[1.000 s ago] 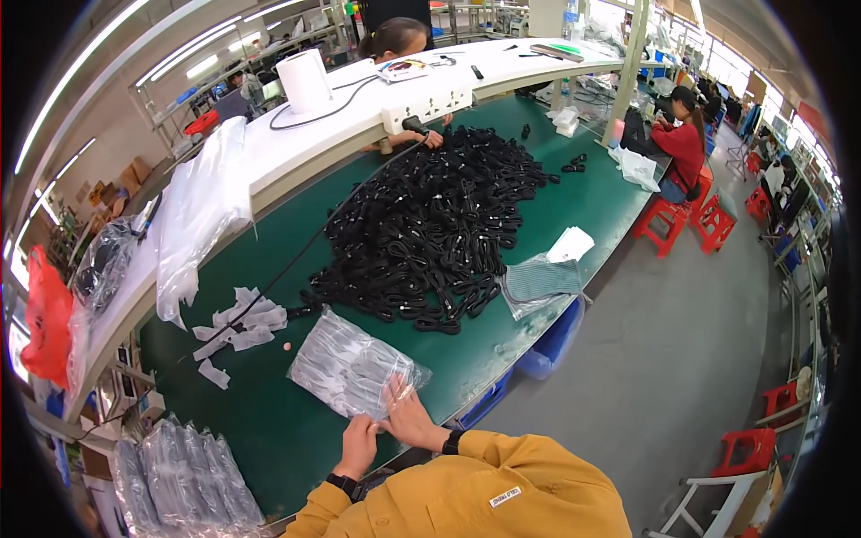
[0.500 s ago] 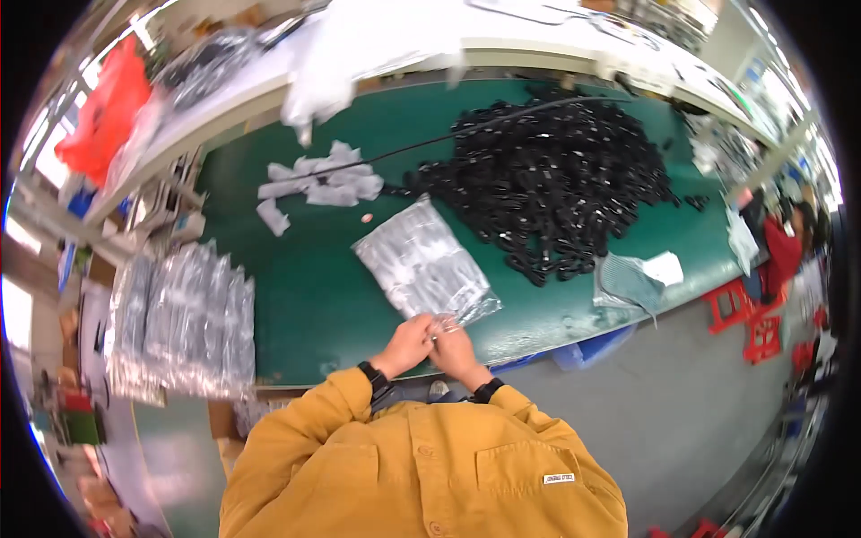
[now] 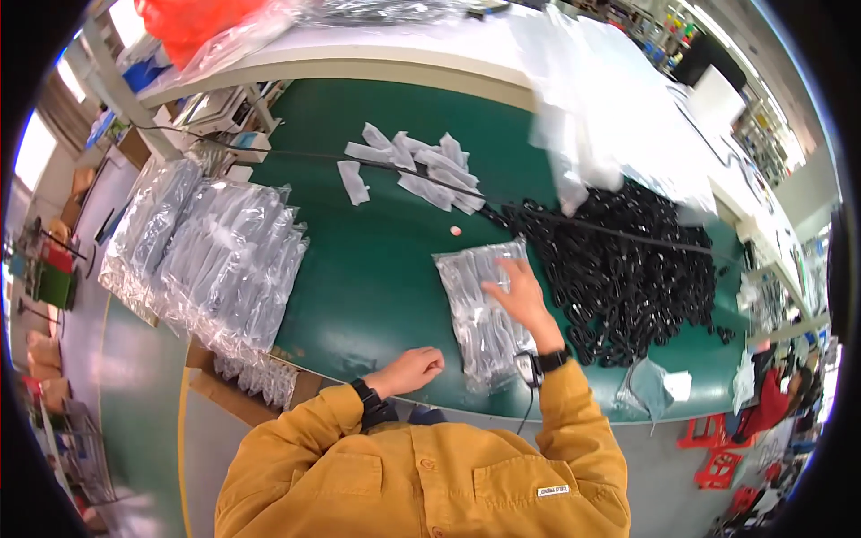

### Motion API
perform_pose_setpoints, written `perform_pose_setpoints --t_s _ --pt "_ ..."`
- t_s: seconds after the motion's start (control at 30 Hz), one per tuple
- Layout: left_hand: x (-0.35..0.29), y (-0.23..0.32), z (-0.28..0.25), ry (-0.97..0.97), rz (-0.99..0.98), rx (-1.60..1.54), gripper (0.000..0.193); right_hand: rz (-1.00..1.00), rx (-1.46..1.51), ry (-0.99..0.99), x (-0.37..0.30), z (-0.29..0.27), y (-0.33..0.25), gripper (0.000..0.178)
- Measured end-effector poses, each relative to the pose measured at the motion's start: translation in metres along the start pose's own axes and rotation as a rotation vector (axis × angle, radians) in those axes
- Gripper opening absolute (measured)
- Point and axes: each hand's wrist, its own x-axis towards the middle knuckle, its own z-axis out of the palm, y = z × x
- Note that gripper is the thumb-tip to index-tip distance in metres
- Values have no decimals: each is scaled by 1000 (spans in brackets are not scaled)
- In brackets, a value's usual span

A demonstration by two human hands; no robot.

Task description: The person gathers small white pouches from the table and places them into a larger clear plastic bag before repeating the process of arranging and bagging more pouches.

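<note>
A flat clear plastic bag (image 3: pixel 484 327), packed with rows of grey-white pouches, lies on the green table. My right hand (image 3: pixel 520 296) rests over its upper right part, fingers spread and holding nothing. Just left of the bag's near end, at the table's front edge, my left hand (image 3: pixel 411 372) is curled closed and apart from the bag. No object shows in it. Beyond the bag sits a loose group of small whitish pouches (image 3: pixel 435 175). To the right spreads a large heap of black looped parts (image 3: pixel 619 278).
Similar filled bags (image 3: pixel 229 260) are stacked at the table's left end. An open carton (image 3: pixel 233 390) stands below them. A black cord (image 3: pixel 314 154) crosses the table. White plastic sheeting (image 3: pixel 574 117) hangs from the shelf (image 3: pixel 386 58). A greenish mesh bag (image 3: pixel 647 386) lies at right.
My hands were together at the bag's near edge; they have separated. The right moved up over the bag, the left drew away to its left. My view has turned left.
</note>
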Motion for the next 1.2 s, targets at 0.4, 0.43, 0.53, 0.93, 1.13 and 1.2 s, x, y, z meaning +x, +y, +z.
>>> perform_pose_setpoints --t_s 0.4,0.43,0.53,0.93,1.13,1.2 --pt "-96 -61 -87 376 -338 -13 8 228 -331 -3 247 145 51 87" --pt "-101 -65 -94 406 -359 -30 8 221 -342 -28 249 153 48 87" --pt "-102 -77 -108 446 -402 -71 9 167 -374 -75 229 179 32 87" --pt "19 -123 -152 987 -257 59 31 -47 -262 -49 66 166 -78 76" --pt "15 -138 -163 448 -441 -192 19 18 -302 -32 33 158 -60 61" --pt "9 -116 -163 459 -365 -351 14 24 -310 -57 25 163 -35 53"
